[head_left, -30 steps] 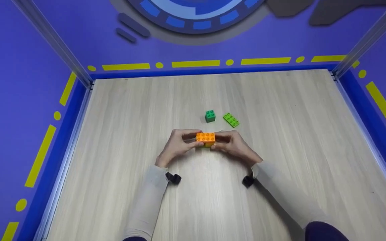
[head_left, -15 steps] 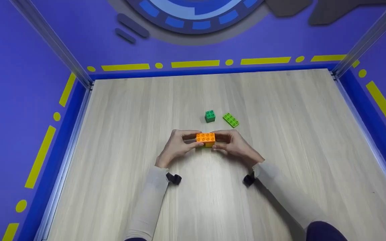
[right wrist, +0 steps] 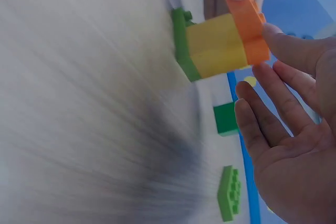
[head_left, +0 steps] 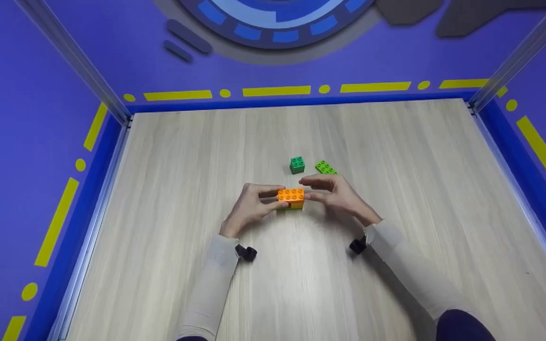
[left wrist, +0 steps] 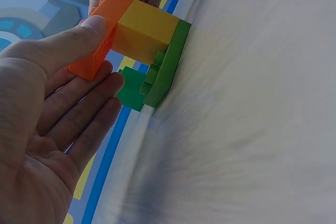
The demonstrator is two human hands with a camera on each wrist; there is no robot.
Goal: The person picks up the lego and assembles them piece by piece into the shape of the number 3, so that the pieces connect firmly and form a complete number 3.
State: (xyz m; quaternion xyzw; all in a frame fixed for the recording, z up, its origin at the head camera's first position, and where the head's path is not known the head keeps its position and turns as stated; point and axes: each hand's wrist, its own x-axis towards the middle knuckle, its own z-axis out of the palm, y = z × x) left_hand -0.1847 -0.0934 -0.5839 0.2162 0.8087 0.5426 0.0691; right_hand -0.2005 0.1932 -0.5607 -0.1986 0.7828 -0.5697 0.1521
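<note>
- Gripping the block stack with my left hand, I am pinching the left end of its top orange brick between thumb and fingertips, the thumb lying along the brick's side in the left wrist view.
- I am keeping the stack around the middle of the bench, slightly toward the near edge; it is built of the orange brick on top, a yellow block under it and a green plate at the bottom, against the wood.
- I am holding my right hand just beside the stack's right end with the fingers straight and spread, gripping nothing; in the right wrist view the fingertips are sitting close to the orange brick, and I cannot tell whether one is brushing it.
- My two hands are flanking the stack, apart from each other, with the bricks between them.
- A small dark green square brick is sitting just beyond the stack, toward the far edge.
- A light green flat plate is lying just right of that brick, partly hidden behind my right fingers.
</note>
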